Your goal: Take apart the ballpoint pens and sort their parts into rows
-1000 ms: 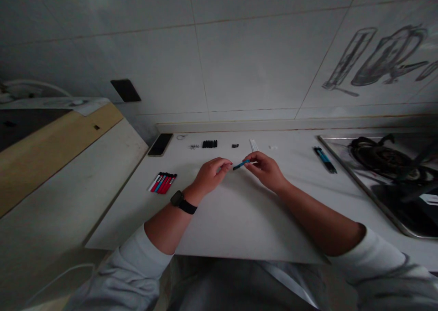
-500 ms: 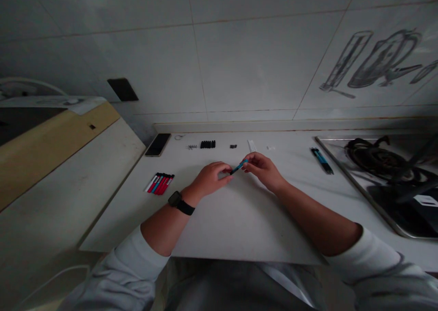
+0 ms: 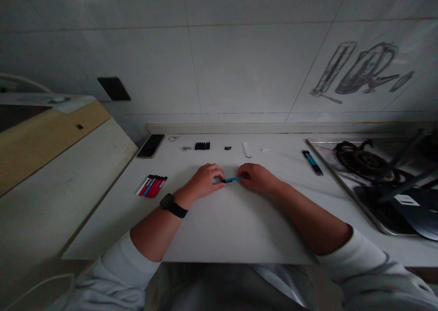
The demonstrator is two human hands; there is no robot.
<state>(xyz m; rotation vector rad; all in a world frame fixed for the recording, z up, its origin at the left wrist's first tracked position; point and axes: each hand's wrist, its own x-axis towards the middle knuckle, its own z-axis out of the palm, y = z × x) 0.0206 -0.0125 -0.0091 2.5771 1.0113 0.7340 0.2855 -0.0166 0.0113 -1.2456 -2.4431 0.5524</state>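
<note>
Both hands meet over the middle of the white counter (image 3: pixel 239 220). A thin blue pen (image 3: pixel 232 179) lies level between them. My left hand (image 3: pixel 204 181), a black watch on its wrist, pinches the pen's left end with curled fingers. My right hand (image 3: pixel 256 177) grips the right end with closed fingers. Both hands sit low, close to the counter top.
A bundle of red, blue and black pens (image 3: pixel 151 186) lies at the left. Along the back: a phone (image 3: pixel 150 146), small springs (image 3: pixel 186 148), black caps (image 3: pixel 202 145), a small black part (image 3: pixel 227 147), white tubes (image 3: pixel 247 149). Two blue pens (image 3: pixel 311 162) lie beside a gas stove (image 3: pixel 376 174).
Both hands have come down toward the counter with the pen, which has gone from tilted to level. My left hand now holds its left end. The camera has tipped slightly.
</note>
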